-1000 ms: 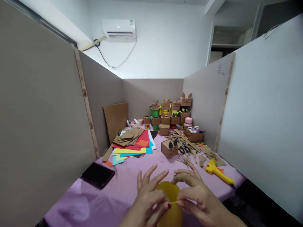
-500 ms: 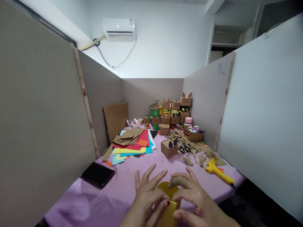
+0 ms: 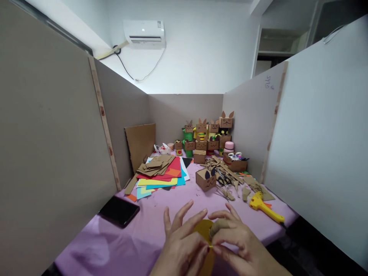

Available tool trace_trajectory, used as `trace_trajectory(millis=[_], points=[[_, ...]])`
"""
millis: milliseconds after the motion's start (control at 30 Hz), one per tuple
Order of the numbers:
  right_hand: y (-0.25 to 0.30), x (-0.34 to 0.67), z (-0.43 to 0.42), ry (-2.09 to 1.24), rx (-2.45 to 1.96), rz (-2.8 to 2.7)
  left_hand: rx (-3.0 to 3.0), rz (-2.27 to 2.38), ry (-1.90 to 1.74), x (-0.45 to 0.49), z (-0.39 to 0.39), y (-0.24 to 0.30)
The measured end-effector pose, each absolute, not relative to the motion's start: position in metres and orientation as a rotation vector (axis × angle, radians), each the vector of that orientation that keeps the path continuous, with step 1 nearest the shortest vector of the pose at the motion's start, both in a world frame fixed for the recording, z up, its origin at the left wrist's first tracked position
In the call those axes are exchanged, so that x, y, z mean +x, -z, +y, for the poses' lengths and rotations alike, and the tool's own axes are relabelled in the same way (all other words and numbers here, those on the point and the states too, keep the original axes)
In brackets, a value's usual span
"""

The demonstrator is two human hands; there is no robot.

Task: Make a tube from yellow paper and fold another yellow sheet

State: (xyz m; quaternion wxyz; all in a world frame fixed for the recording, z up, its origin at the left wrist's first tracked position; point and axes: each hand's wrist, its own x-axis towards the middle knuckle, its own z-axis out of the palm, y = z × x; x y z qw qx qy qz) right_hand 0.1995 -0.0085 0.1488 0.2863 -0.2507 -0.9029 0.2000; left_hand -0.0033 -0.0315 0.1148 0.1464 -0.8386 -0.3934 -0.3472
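Both my hands meet low in the middle of the view over a curled piece of yellow paper (image 3: 202, 230). My left hand (image 3: 181, 245) pinches the paper's edge with thumb and forefinger, its other fingers spread upward. My right hand (image 3: 238, 245) pinches the same edge from the right. Its forefinger wears a brown wrap (image 3: 217, 226) and bends over the paper. The paper is held just above the purple tablecloth (image 3: 143, 234).
A cardboard box with a face and dark ears (image 3: 206, 179) stands just beyond my hands. Coloured paper sheets (image 3: 161, 177) lie at the left, a black tablet (image 3: 119, 211) nearer. A yellow glue gun (image 3: 263, 206) and cardboard scraps lie at the right. Several cardboard figures (image 3: 207, 134) stand at the back. Partition walls close in both sides.
My hands have drawn closer together and the yellow paper has been rolled tighter, so less of it shows. My right hand has shifted over the paper's edge.
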Motion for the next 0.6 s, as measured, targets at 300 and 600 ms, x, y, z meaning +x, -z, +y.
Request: trace_trajectory(millis=[300,600], points=[[-0.151,0.202,-0.01,-0.325,-0.647,-2.51,-2.556,-1.273,0.946,0.0,-0.039,-0.126],[-0.15,0.199,-0.01,-0.277,-0.571,-2.549,-2.74,-1.315,0.873,-0.009,-0.034,-0.119]])
